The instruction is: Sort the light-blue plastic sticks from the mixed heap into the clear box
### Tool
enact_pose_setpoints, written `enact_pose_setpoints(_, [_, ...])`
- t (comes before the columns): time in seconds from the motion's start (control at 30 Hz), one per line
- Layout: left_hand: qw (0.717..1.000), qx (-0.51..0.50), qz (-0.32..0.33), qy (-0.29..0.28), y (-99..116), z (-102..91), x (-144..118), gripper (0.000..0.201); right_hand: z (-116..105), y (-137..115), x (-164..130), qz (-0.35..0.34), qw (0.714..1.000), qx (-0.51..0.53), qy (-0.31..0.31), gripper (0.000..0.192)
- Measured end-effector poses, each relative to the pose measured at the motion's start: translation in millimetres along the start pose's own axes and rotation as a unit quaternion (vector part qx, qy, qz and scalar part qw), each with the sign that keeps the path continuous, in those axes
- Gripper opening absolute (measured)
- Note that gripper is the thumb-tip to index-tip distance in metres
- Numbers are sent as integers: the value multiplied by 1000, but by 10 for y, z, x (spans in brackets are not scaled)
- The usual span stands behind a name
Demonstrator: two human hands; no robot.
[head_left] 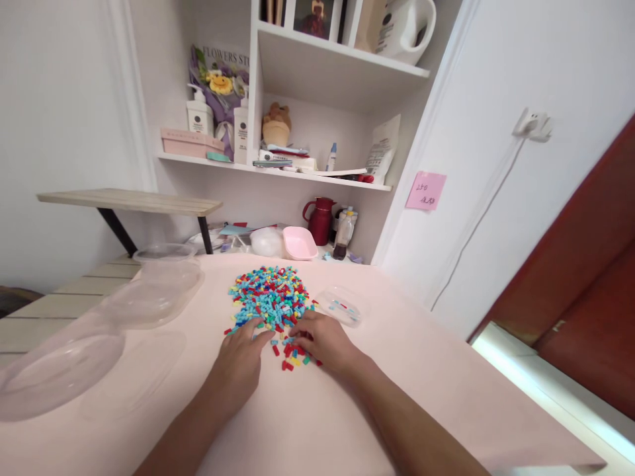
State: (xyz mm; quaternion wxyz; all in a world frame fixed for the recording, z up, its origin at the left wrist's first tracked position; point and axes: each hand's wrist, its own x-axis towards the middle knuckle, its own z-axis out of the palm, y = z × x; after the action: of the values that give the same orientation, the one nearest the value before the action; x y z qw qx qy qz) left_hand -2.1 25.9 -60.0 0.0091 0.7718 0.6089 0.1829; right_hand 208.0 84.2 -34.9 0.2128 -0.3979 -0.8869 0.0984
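Note:
A heap of small plastic building bricks [270,297], mostly light blue with red, yellow, green and dark blue ones, lies on the pink tabletop. My left hand [241,357] rests at the heap's near left edge, its thumb apart from the fingers and nothing visible between them. On the near right side, my right hand [325,337] has its fingers curled in over the bricks; whether a brick is between the fingertips is hidden. Loose red bricks [288,365], with a few yellow and green ones, lie between the hands. Beyond my right hand, a clear shallow container [358,297] holds a few blue and red bricks.
Several clear plastic trays [64,373] line the table's left side. At the back stand a pink basin [299,243], a dark red jug [320,219] and a bottle [343,237]. White shelves [322,178] rise behind, and a small wooden-topped stand [129,200] is at left.

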Motion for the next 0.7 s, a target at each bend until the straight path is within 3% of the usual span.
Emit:
enact_pose_setpoints(0.1, [1000, -2, -1, 14, 10, -13, -1, 51, 2, -5, 4, 2, 999, 3, 32, 12])
enact_pose_setpoints(0.23, [1000, -6, -16, 25, 30, -60, -7, 48, -88, 46, -16, 4, 989, 40, 140, 11])
enact_pose_setpoints(0.47, [994, -48, -3, 99, -41, -64, 36, 42, -434, 294, -117, 80, 921, 52, 378, 21])
enact_pose_setpoints(0.57, [991, -60, -9, 122, -55, -77, 52, 40, -530, 438, -166, 132, 897, 22, 422, 25])
enact_pose_setpoints(0.7, [990, -64, -11, 125, -47, -104, 61, 40, -559, 540, -191, 166, 884, 3, 437, 29])
